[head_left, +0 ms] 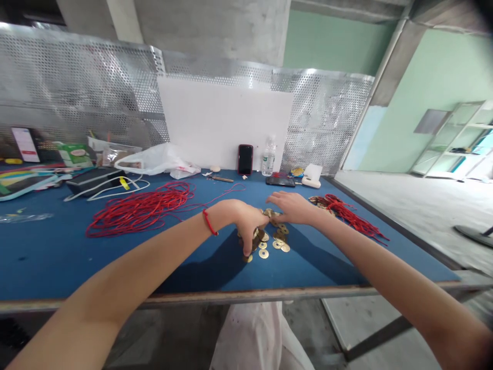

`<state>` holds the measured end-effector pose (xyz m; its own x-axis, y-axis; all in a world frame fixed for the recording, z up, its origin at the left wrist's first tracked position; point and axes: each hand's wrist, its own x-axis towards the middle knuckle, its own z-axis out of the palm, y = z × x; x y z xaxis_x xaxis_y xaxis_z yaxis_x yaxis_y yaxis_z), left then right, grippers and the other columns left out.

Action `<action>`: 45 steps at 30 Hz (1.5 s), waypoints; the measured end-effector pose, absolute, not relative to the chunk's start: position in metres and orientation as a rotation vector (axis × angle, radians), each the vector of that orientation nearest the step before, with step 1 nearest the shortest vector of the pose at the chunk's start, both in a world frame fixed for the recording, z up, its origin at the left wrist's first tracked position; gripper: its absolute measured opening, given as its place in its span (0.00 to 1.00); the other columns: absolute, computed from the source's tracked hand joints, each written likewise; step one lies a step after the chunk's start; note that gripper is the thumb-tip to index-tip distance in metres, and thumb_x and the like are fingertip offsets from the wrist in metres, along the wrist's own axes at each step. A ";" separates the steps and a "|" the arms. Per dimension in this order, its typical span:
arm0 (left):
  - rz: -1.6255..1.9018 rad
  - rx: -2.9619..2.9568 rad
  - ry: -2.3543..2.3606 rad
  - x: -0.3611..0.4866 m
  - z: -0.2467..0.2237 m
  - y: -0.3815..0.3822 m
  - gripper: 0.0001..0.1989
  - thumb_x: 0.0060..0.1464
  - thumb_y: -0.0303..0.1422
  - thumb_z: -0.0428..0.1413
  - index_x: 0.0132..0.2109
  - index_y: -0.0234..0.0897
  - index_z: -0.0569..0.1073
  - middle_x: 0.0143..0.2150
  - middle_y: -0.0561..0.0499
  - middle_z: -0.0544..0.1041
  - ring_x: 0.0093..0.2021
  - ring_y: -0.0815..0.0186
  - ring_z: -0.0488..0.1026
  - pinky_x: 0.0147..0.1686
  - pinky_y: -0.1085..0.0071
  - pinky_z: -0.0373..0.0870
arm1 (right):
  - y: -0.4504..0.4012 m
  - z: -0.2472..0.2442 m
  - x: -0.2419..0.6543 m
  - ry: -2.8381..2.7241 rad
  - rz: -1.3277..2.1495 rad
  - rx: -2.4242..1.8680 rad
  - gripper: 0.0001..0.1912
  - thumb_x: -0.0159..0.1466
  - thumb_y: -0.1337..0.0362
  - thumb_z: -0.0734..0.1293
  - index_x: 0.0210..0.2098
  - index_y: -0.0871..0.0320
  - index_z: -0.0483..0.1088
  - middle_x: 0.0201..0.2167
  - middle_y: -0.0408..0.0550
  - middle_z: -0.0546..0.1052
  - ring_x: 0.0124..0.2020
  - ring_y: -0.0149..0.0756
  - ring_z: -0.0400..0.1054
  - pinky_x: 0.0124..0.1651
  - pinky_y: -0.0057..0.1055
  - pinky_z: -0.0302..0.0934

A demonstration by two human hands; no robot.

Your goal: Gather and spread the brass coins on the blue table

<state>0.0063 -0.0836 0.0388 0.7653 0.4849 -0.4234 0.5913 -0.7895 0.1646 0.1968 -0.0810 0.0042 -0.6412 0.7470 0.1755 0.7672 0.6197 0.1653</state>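
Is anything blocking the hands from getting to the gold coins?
Nothing that I can see. The left hand arches over some of the gold coins, and the right hand is right by them. The big red cord pile lies off to the left.

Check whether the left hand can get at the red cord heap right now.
Probably yes: the left hand is at the coins, but the red cord heap lies uncovered to its left, with nothing standing between them.
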 end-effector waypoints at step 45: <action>-0.122 2.116 0.658 -0.030 0.020 -0.010 0.21 0.47 0.37 0.58 0.50 0.39 0.73 0.47 0.47 0.76 0.44 0.62 0.72 0.39 0.73 0.70 | -0.129 0.007 0.163 -2.951 0.288 -0.857 0.10 0.55 0.76 0.61 0.33 0.58 0.71 0.32 0.44 0.73 0.33 0.31 0.64 0.36 0.26 0.55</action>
